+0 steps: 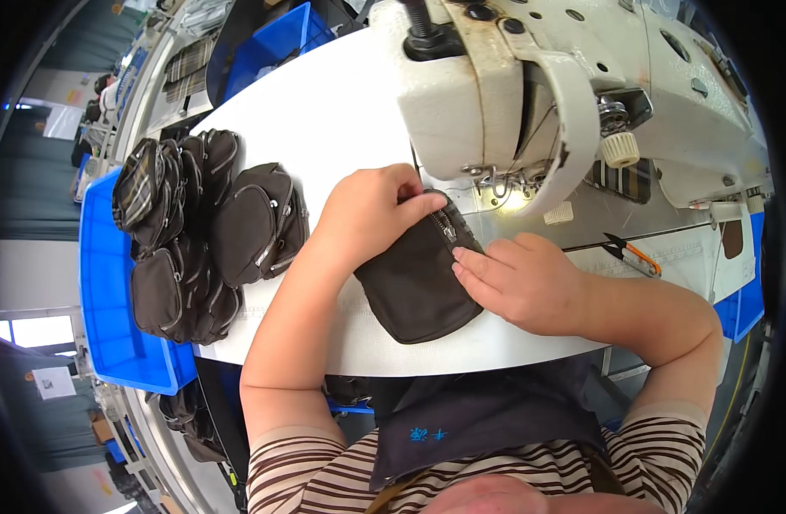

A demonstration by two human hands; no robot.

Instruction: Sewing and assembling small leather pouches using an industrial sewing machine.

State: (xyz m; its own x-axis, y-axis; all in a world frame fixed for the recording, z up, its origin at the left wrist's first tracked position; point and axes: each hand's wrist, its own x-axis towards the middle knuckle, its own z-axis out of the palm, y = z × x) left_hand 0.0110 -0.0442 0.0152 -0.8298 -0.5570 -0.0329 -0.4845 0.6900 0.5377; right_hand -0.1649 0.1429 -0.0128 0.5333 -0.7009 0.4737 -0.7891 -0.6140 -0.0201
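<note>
Head view: left hand grasps the top and right hand the right edge of the dark pouch, frame centre, likely light and pliable, best held at its seams

A smooth white tabletop with a curved front edge carries everything here, a faint ruled strip running along part of it. On its far right side stands a white metal sewing machine (worn brownish in places). A dark brown fabric pouch with a metal zip lies near the front edge, just before the machine. To its left rests a rounded dark brown zipped pouch, beside a heap of similar dark pouches (which rest on the tabletop and which on the blue bin is unclear). Orange-handled black snips lie at right.
</note>
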